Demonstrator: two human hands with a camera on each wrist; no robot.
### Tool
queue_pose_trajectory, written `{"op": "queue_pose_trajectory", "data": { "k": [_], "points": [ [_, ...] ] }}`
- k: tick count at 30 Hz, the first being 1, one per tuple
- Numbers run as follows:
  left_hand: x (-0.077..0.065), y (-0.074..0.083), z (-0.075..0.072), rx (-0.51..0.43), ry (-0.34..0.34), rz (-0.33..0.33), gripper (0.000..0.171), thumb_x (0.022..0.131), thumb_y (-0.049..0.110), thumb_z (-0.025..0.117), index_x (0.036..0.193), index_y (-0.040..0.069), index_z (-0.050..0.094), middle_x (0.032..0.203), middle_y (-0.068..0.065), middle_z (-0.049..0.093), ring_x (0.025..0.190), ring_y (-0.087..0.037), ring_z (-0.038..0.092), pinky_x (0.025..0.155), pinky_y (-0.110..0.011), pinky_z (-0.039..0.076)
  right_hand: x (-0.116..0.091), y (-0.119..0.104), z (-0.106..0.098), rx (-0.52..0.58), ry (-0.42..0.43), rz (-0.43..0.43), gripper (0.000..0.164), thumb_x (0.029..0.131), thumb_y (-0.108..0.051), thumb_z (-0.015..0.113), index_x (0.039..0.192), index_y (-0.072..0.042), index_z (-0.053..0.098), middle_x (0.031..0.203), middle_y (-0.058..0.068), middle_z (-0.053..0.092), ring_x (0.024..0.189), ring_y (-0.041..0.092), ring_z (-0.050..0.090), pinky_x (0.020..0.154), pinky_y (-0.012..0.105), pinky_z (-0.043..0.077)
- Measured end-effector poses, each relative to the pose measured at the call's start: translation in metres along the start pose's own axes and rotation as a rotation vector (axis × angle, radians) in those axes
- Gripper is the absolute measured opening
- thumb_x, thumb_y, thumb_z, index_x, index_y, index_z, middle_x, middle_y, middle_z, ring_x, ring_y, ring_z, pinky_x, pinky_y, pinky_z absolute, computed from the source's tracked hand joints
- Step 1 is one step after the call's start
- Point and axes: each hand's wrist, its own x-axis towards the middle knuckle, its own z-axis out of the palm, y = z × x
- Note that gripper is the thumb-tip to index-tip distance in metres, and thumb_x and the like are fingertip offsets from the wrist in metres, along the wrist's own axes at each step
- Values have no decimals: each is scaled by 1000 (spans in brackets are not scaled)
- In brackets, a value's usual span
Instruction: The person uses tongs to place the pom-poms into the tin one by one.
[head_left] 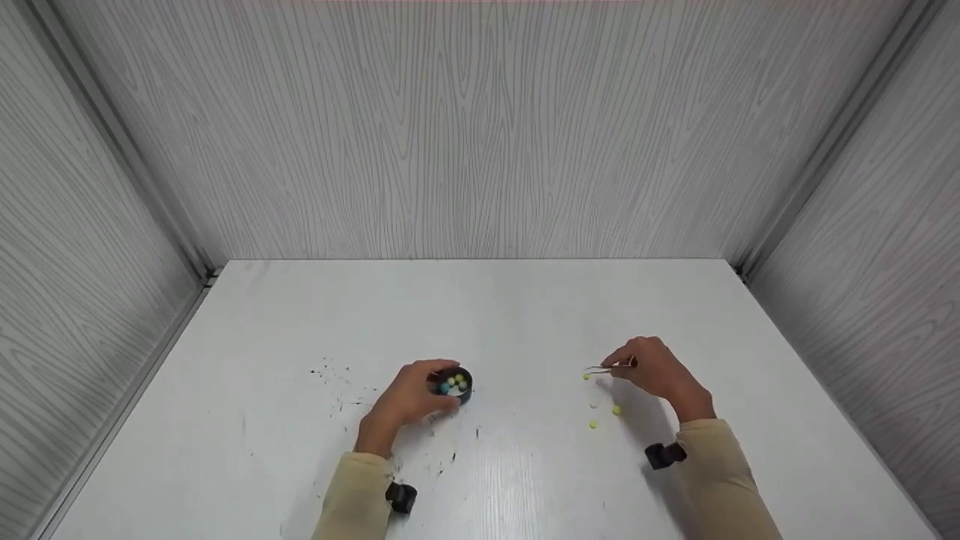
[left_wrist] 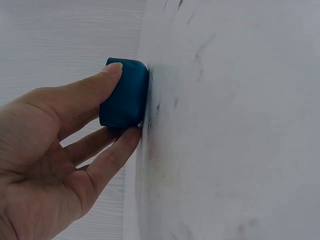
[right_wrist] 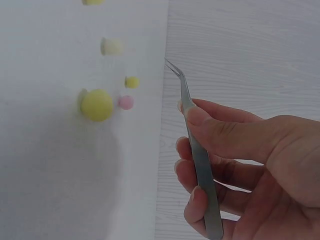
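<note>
Tweezers [right_wrist: 202, 170] sit pinched in our right hand [head_left: 651, 369], their bent tips pointing to its left, and we see small yellow, white and pink balls [right_wrist: 96, 105] on the desk [head_left: 525, 315] near that hand, to its left. With our left hand [head_left: 409, 391] we grip a small round container [left_wrist: 129, 95] at that hand's right side, several coloured balls [head_left: 460, 379] inside it.

- Back wall [head_left: 480, 127]: pale grey, with wavy wood-grain lines.
- Left wall [head_left: 67, 225] and right wall [head_left: 877, 217]: the same grain, flanking the table.
- Grey strips [head_left: 124, 142] run down both back corners.
- Table [head_left: 517, 315]: white, its far edge near the back wall.
- Dark specks [head_left: 341, 406] and smudges mark its left half.
- Light: soft, with a faint sheen [head_left: 499, 495] toward the front.
</note>
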Motion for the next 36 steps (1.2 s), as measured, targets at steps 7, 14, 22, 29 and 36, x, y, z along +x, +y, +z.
{"op": "queue_pose_trajectory", "data": {
  "k": [7, 14, 22, 29, 36],
  "points": [
    [0, -1, 0, 3, -7, -15, 59, 87, 14, 83, 142, 15, 62, 146, -15, 60, 133, -37, 58, 112, -56, 48, 2, 9, 7, 5, 6, 62, 17, 90, 0, 74, 103, -7, 83, 96, 13, 75, 84, 20, 64, 69, 34, 53],
    [3, 2, -1, 8, -10, 6, 59, 86, 13, 84, 141, 15, 63, 146, -14, 60, 136, -38, 55, 113, -57, 47, 4, 14, 9, 7, 6, 99, 17, 92, -1, 73, 103, -7, 83, 98, 13, 75, 85, 22, 64, 71, 34, 54],
    [3, -1, 0, 16, -15, 19, 59, 86, 14, 84, 141, 14, 63, 146, -15, 60, 137, -39, 54, 113, -58, 46, 4, 12, 11, 0, 9, 112, 17, 92, -1, 72, 104, -7, 83, 100, 14, 75, 88, 23, 65, 72, 36, 56],
    [2, 0, 0, 13, -13, 19, 58, 86, 14, 84, 141, 13, 63, 146, -16, 60, 136, -39, 56, 113, -57, 47, 4, 12, 13, -12, 9, 95, 17, 92, -1, 72, 103, -7, 83, 100, 13, 76, 86, 21, 64, 72, 34, 54],
    [2, 1, -1, 0, -6, 11, 58, 86, 13, 84, 141, 12, 63, 144, -16, 61, 132, -38, 59, 111, -56, 49, 6, 9, 9, -6, -11, 85, 17, 92, 0, 72, 105, -6, 82, 100, 15, 75, 85, 22, 64, 70, 33, 54]
  ]
}}
